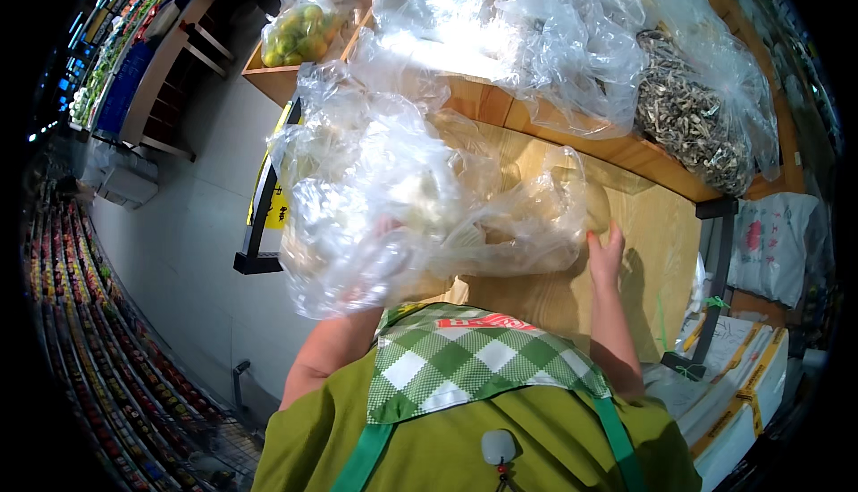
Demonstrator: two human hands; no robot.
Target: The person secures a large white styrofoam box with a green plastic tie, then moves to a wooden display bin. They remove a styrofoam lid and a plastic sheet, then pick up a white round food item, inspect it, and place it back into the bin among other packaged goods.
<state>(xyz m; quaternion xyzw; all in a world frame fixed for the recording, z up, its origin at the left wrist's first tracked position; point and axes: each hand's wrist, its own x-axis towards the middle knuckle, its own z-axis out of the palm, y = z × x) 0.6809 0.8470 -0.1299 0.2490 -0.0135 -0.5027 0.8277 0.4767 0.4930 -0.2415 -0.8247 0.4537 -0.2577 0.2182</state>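
A large, crumpled clear plastic bag [409, 157] spreads before me over a wood-grain tabletop [657, 237] and past its left side. Something pale shows through its middle, too blurred to name. Folds of the plastic cover my left hand [379, 240], so its fingers are mostly hidden. At the bag's right end, my right hand [606, 254] has thumb and fingers at the edge of the thin film. Below the bag lies the top of my green-and-white checked apron [469, 358].
Wooden bins [482, 100] beyond the table hold bagged dried goods [684, 103] and a bag of green-yellow fruit [298, 33]. A black metal frame [258, 224] with a yellow sign stands left. White taped boxes [730, 385] sit at right, below a white printed sack [771, 244].
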